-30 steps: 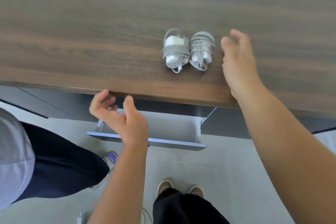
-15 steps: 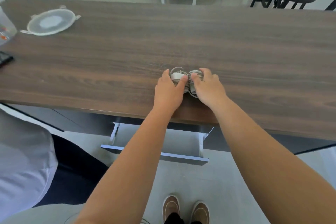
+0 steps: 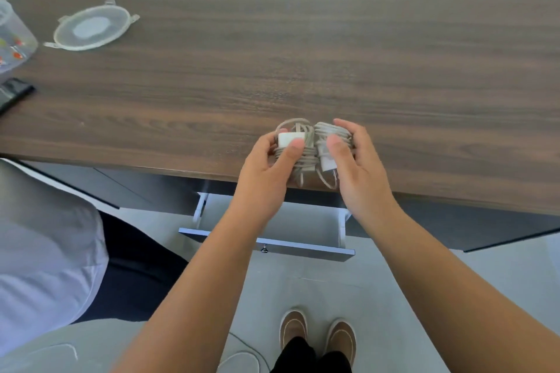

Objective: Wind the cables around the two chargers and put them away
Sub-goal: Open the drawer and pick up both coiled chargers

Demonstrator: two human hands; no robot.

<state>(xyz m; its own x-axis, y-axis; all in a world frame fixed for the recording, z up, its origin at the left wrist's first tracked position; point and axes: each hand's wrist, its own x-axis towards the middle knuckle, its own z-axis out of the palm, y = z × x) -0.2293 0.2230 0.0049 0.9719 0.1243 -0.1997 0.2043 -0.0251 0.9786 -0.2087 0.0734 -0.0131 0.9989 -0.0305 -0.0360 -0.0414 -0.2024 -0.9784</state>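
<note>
Two white chargers with grey-white cable wound around them are held side by side just above the front edge of the dark wooden table (image 3: 303, 70). My left hand (image 3: 266, 172) grips the left charger (image 3: 291, 139), thumb across its coils. My right hand (image 3: 360, 166) grips the right charger (image 3: 325, 148), whose plug end points toward me. The two bundles touch each other. Directly below them a white drawer (image 3: 312, 224) stands pulled out under the tabletop, and the part of its inside that shows holds nothing.
A clear round lid (image 3: 92, 27) lies at the table's far left, next to a clear container (image 3: 12, 39) and a dark flat object (image 3: 12, 94) at the left edge. Another person in a light shirt (image 3: 45, 251) sits at my left. Stools and a white table stand beyond.
Both hands closed on the two wound chargers and lifted them toward me, from flat on the table to the table's front edge above the drawer.
</note>
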